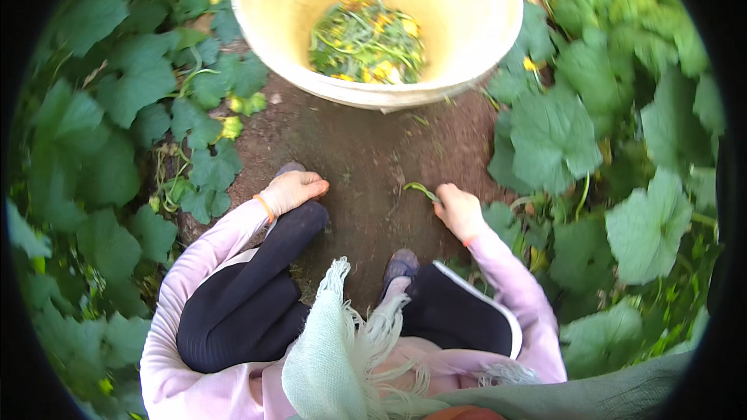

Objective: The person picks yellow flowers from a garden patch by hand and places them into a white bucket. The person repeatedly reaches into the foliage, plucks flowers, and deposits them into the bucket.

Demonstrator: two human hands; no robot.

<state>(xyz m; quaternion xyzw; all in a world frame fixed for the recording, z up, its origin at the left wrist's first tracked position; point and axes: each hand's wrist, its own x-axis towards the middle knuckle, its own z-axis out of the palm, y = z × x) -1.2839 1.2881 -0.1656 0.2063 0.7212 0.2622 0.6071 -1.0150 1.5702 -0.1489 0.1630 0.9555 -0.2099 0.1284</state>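
My right hand [456, 210] is closed around a thin green stem [419, 188], whose curved end sticks out toward the middle of the path. My left hand [295, 191] hangs just beyond my bent left knee, fingers curled inward and partly hidden; whether anything is in it cannot be made out. Ahead of both hands stands a pale yellow bucket [373, 92], its wide mouth toward me. Inside, at the bottom, lies a heap of green stems, leaves and yellow blossoms [369, 41].
Broad-leaved vines [137, 79] grow along the left, and more large leaves [554, 137] crowd the right. Bare brown soil [362, 151] runs between them. A fringed pale green scarf [327, 356] hangs in front of me, above my dark shoe [401, 263].
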